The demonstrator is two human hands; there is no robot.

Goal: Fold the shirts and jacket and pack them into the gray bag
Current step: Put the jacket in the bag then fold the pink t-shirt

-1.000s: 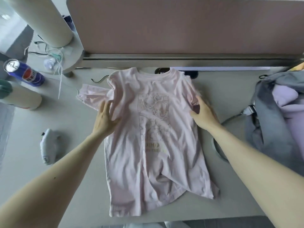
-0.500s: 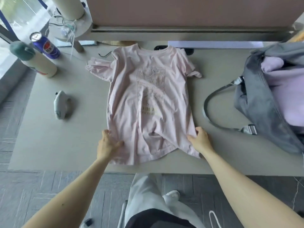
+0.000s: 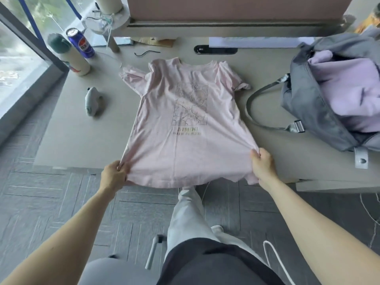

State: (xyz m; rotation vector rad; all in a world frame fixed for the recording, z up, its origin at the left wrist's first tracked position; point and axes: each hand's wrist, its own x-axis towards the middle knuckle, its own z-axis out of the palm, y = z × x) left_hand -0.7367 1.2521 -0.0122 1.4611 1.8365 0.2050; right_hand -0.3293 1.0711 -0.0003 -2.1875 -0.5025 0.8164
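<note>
Pinched in the curled fingers of the left hand (image 3: pixel 114 175): the near left corner of the hem of the pink shirt (image 3: pixel 185 124). Clenched on the near right corner of the same hem: the right hand (image 3: pixel 263 167), knuckles up. Between the two hands, hem drawn taut and hanging just past the near edge of the desk (image 3: pixel 82 140).

Beyond the hands, rest of the shirt spread flat on the desk, front up, collar at the far end. On the chest, a boxed line drawing with lettering beneath, too blurred to read. Sleeve beyond the left hand spread outward and wrinkled; sleeve beyond the right hand bunched up on itself.

Beyond the right hand and off to its right, well apart from it: the gray bag (image 3: pixel 308 108), open on the desk, with a purple garment (image 3: pixel 345 89) inside. Looping out of the bag toward the shirt, a gray strap (image 3: pixel 251 112), near the shirt's side but not touching it.

Beyond the left hand and off to its left: a small gray stuffed toy (image 3: pixel 92 100), apart from the shirt. Farther out the same way, side by side, a blue can (image 3: pixel 81 45) and a pale bottle (image 3: pixel 68 56) with a dark green cap. Past the collar, a short black cable (image 3: pixel 147 52).

Below both hands, a leg in light trousers (image 3: pixel 189 210) over gray floor (image 3: pixel 51 198).
</note>
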